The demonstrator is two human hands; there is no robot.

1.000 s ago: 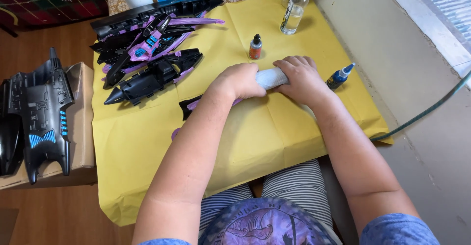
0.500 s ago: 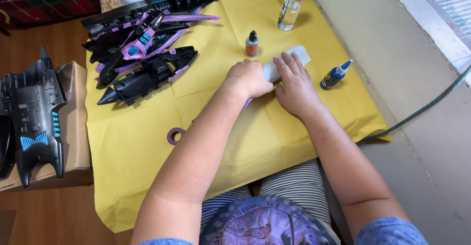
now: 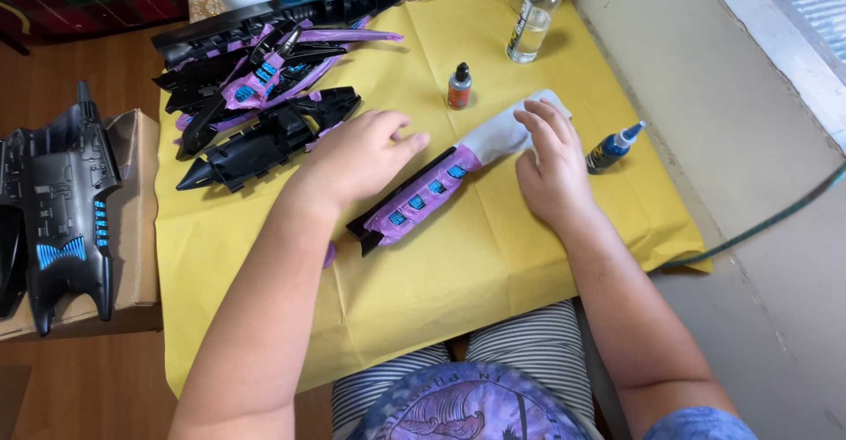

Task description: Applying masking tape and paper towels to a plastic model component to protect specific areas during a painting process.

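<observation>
My left hand [image 3: 357, 154] lies flat and open beside the purple-and-black model part [image 3: 414, 200] at mid-sheet; my right hand [image 3: 551, 162], fingers spread, presses the white cloth [image 3: 507, 132] seemingly wrapped over its far end. A careless sweep could topple the small red bottle [image 3: 458, 86]. Half a second ago both hands covered the part.
</observation>
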